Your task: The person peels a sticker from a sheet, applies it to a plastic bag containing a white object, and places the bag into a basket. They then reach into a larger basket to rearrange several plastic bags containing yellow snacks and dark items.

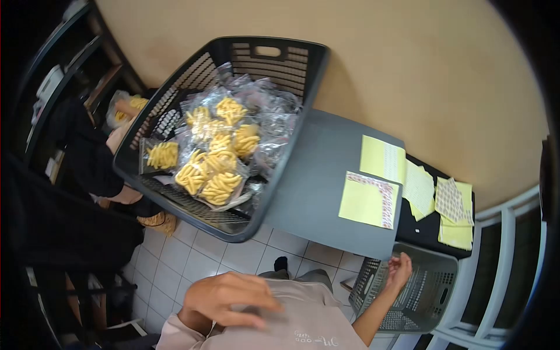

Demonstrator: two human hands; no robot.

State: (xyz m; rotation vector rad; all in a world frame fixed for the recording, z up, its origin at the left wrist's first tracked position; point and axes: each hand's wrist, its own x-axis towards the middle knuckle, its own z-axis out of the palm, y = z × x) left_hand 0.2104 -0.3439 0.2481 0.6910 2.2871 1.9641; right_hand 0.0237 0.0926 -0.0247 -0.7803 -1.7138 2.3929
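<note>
My left hand is in front of my shirt, slightly blurred. Its fingers are stretched with the thumb apart, and nothing shows in it. Near the table's front corner, above a grey-green crate, is my right hand, its fingers loosely bent and apart with no object visible. A large dark basket sits on the grey table, filled with clear plastic packets. Several packets of yellow curved snacks lie on top. Yellow sheets with printed stickers are on the table's right side.
More yellow sheets and sticker sheets lie on a black surface at the right. A white railing stands beside it. On the left are dark shelves and another person's arm near a bag of yellow snacks. The floor is tiled.
</note>
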